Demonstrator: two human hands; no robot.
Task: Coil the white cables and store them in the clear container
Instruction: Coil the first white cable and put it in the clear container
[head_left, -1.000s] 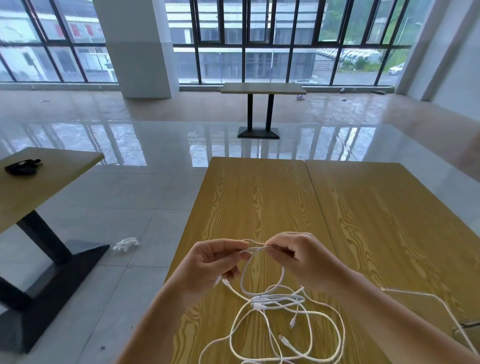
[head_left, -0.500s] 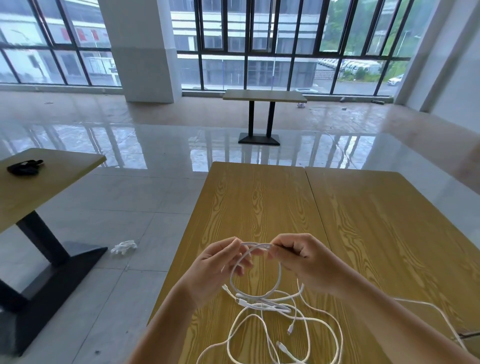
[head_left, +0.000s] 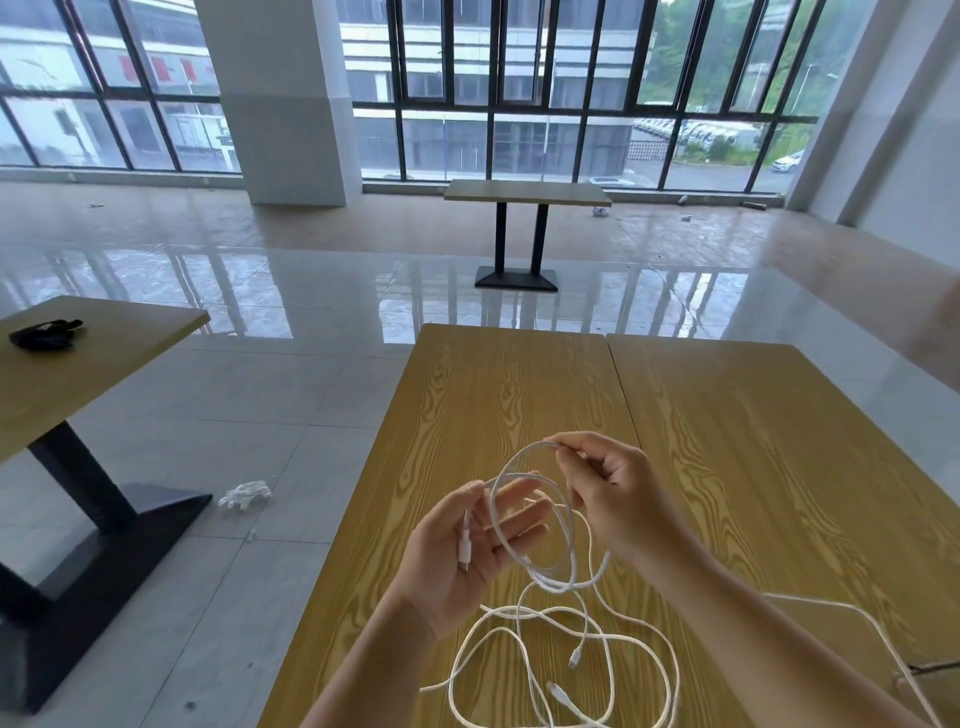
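Item: white cables (head_left: 566, 631), thin, several, tangled.
Location: part lifted in a loop between the hands; the rest lies slack on the counter (head_left: 727, 441) just below and nearer the person than the hands, plugs showing among the strands.
Hands: left hand (head_left: 467, 551) palm up, fingers nearly straight, a plug end and the loop resting across it. Right hand (head_left: 613, 493) pinches the top of the loop between thumb and fingertips.
Handling (judged): light, limp, smooth-jacketed; strands likely snag on each other when pulled. Best taken near a plug end, fed loop by loop into the left palm.
Container (head_left: 852, 623): clear, on the counter to the right of the right hand, partly behind the forearm; only its rim reads.
Surface: yellow wood-grain, two tops butted, flat.
Room: glossy tiled floor, tall windows, pillar, other tables beyond and left of the hands; white scrap on the floor to the left.
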